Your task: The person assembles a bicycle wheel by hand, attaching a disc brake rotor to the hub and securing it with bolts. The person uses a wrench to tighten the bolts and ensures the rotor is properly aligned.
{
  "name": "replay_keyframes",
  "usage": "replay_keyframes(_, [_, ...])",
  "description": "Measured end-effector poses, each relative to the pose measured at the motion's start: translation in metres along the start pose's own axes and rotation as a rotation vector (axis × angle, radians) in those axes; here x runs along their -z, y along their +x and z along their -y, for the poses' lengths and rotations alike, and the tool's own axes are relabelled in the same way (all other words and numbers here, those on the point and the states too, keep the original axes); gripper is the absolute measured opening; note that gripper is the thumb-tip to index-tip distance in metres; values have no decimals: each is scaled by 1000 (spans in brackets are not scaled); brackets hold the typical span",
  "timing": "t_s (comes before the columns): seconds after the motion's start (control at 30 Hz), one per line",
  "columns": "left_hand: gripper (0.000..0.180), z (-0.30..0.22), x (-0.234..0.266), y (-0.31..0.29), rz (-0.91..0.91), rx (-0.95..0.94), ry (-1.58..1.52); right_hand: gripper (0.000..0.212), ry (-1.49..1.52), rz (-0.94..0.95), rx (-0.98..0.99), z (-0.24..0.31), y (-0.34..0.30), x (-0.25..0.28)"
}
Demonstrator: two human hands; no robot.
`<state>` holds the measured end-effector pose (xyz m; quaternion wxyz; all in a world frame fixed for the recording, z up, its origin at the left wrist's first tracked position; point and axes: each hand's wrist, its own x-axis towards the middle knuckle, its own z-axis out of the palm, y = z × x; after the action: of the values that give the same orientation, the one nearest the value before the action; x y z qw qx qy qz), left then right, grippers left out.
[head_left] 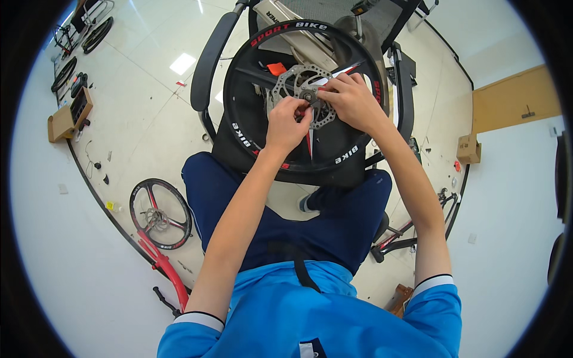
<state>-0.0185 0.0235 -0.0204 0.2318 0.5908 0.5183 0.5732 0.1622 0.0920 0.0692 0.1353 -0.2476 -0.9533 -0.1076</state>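
Note:
A black bicycle wheel (233,89) with red and white lettering lies flat on the seat of an office chair in front of me. At its middle sits a silver brake disc (285,79) with cut-outs, around the hub (308,95). My left hand (289,124) is closed in a pinch at the near left side of the hub. From the right, my right hand (351,102) reaches over the disc, its fingers pinched together just beside the hub. Whatever small part the fingertips hold is hidden by the fingers.
The chair's armrests (207,59) flank the wheel; an orange piece (276,68) and a pale frame part (304,45) lie at its far side. Left on the floor are another wheel (160,213) and a red frame (169,269). Cardboard boxes (469,149) stand along the walls.

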Motion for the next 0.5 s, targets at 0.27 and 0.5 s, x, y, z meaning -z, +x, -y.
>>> replay_keyframes(0.27, [13, 1, -13, 1, -74, -125, 127, 19, 51, -116, 19, -9, 16, 10])
replay_keyframes(0.5, [16, 0, -20, -2, -90, -78, 112, 21, 172, -123, -97, -20, 6, 8])
